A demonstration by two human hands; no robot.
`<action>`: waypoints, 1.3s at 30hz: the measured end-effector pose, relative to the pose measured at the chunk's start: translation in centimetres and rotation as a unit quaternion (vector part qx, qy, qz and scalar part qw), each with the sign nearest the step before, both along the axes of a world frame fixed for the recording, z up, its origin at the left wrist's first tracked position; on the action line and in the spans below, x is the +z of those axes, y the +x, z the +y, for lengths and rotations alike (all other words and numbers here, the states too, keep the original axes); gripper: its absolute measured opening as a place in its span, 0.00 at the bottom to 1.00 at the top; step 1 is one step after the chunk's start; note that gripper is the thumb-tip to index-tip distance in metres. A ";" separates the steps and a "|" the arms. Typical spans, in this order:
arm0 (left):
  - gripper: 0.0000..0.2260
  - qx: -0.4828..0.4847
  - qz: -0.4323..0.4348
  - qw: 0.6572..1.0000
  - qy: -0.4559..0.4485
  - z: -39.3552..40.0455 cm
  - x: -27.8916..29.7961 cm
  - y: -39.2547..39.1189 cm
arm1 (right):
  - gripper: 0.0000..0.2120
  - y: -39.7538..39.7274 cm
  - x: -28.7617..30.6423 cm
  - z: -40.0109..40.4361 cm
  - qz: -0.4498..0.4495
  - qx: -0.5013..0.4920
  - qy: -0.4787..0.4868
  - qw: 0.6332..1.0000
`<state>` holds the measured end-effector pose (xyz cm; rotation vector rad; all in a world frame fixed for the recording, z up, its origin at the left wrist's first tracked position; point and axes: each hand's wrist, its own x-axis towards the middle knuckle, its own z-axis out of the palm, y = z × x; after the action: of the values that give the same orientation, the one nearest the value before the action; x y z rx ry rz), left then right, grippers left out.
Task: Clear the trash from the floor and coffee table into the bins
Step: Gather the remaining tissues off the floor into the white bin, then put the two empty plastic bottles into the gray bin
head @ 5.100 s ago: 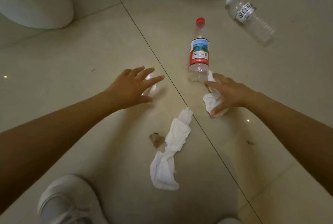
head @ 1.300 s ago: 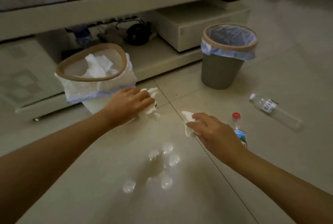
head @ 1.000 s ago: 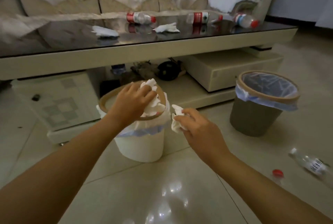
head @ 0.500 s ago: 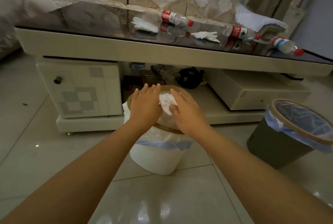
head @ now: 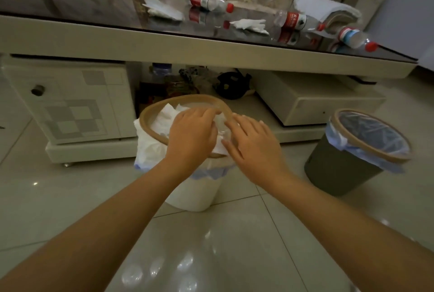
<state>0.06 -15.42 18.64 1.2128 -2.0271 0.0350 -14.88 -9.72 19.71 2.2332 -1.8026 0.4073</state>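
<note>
Both hands (head: 225,143) over white bin (head: 192,195) | tissues (head: 164,117) inside | grey bin (head: 338,174) w/ liner only

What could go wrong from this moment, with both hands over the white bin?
1. The white bin looks tilted, and both the left hand and right hand sit at its rim; pressing the tissue down could tip it.
2. Tissue at the rim between the hands could slip outside onto the floor.
3. Three bottles, such as the one at, lie on the glass table; they could roll off when reached for.
</note>
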 end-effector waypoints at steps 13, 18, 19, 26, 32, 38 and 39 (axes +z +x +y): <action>0.23 -0.096 -0.187 0.974 0.080 9.2 -8.1 -20.7 | 0.27 -25.4 -6.8 14.7 0.082 -0.094 0.134 0.983; 0.29 -0.117 -0.219 0.955 0.161 16.4 -13.1 -30.6 | 0.29 -34.1 -10.0 19.5 0.092 -0.123 0.186 0.971; 0.30 -0.129 -0.237 0.949 0.166 17.8 -14.0 -32.5 | 0.29 -35.6 -10.8 20.2 0.092 -0.126 0.194 0.969; 0.39 -0.114 -0.299 0.898 0.302 24.2 -19.2 -39.7 | 0.31 -42.9 -16.3 22.7 0.090 -0.127 0.253 0.955; 0.43 -0.063 -0.303 0.858 0.411 25.8 -21.4 -41.9 | 0.34 -48.9 -19.5 22.5 0.120 -0.182 0.257 0.941; 0.43 -0.055 -0.292 0.874 0.384 24.8 -20.7 -44.1 | 0.30 -51.8 -21.8 22.9 0.138 -0.234 0.290 0.918; 0.43 -0.055 -0.287 0.878 0.379 24.5 -20.4 -44.4 | 0.31 -52.0 -22.0 22.8 0.126 -0.248 0.297 0.913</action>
<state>-44.29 9.08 -1.76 1.6939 -2.7611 -0.5698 -66.86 13.11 -2.30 1.8876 -2.4560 -0.5754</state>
